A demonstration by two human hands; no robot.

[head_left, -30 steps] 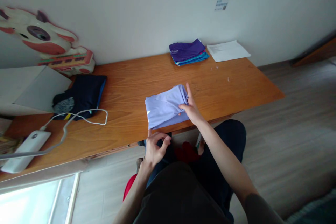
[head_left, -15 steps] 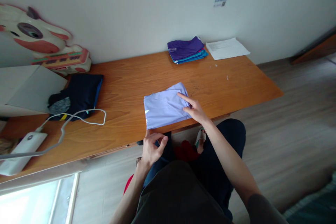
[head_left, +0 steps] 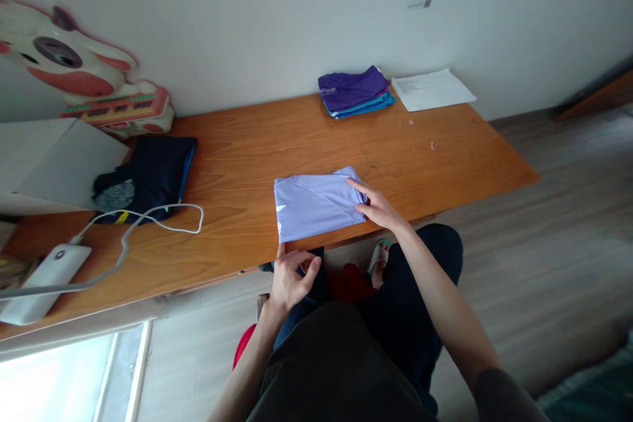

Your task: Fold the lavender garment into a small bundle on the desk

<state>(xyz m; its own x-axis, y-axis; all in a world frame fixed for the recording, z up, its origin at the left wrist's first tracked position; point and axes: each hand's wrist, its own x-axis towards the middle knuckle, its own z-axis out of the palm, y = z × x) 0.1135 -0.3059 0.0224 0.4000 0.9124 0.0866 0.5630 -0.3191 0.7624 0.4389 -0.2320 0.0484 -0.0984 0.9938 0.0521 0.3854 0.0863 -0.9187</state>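
A folded lavender garment point(head_left: 316, 203) lies flat near the front edge of the wooden desk point(head_left: 237, 145). My right hand point(head_left: 378, 208) rests at its right end, index finger stretched over the fabric and thumb apart, nothing gripped. At the near left corner of the garment, my left hand point(head_left: 293, 277) reaches up with its index finger extended to touch the edge. The other left fingers are loosely bent, with the thumb apart.
Behind the garment sits a folded purple and blue stack point(head_left: 353, 92), beside white papers point(head_left: 432, 89). To the left are dark folded clothes point(head_left: 158, 168), a white cable point(head_left: 182, 229), a white power strip point(head_left: 47, 283), a white box point(head_left: 74, 161) and a cow-shaped toy keyboard point(head_left: 119, 115).
My right hand has slid slightly right along the garment. The garment's far right corner has come down and its right end lies a little straighter. My left hand stays at the near left corner.
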